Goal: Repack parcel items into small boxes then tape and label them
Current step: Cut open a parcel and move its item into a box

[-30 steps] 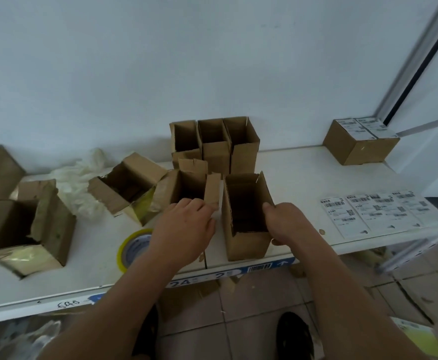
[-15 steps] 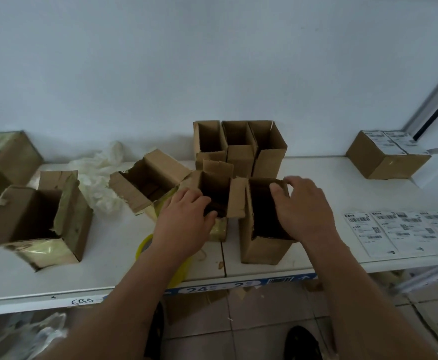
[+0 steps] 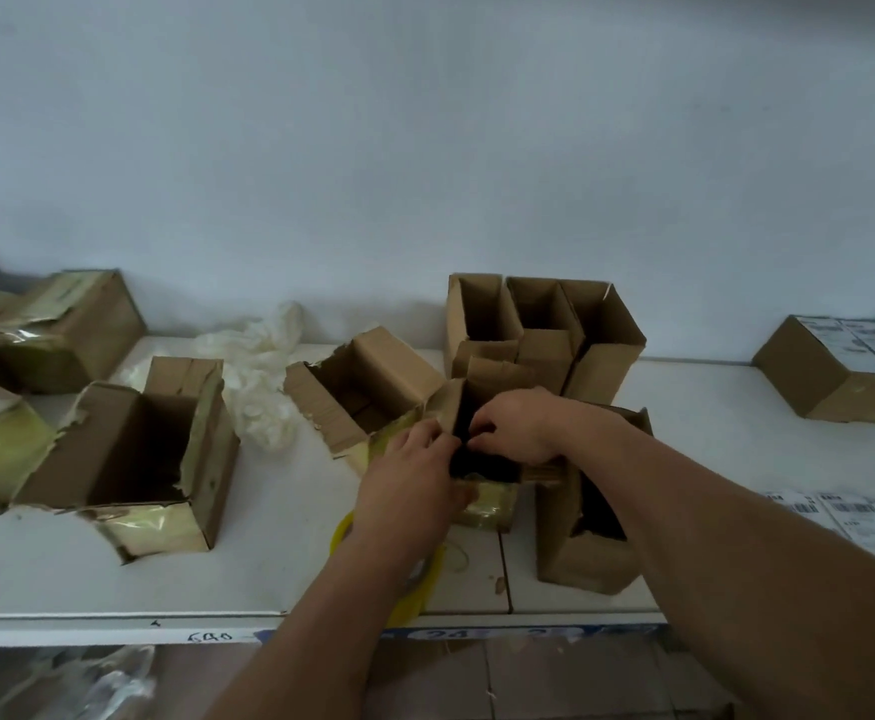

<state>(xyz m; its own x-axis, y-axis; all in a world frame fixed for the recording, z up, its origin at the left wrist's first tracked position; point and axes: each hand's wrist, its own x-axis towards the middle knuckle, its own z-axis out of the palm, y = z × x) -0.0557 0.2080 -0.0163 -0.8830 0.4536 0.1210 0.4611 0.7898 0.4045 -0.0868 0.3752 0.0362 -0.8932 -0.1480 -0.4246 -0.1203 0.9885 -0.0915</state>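
An opened parcel box (image 3: 487, 504) with yellowish tape on its front sits mid-shelf, its inside dark. My left hand (image 3: 409, 480) grips its near left wall, thumb on the front and fingers over the rim. My right hand (image 3: 516, 423) reaches in from the right with fingers curled inside the opening; what they touch is hidden. Under my right forearm a small open box (image 3: 581, 558) stands upright. A yellow tape roll (image 3: 425, 589) lies beneath my left wrist. A label sheet (image 3: 856, 517) lies at the right.
Three empty small boxes (image 3: 601, 324) stand at the back. Torn parcel boxes lie at centre-left (image 3: 368, 381), left (image 3: 129, 449) and far left (image 3: 72, 324). Crumpled plastic (image 3: 264, 366) lies between them. A labelled closed box (image 3: 835, 371) sits far right. The shelf edge (image 3: 113, 623) runs in front.
My right hand left the small upright box and moved left into the parcel box. My left hand slid forward onto that box's rim. The camera turned left.
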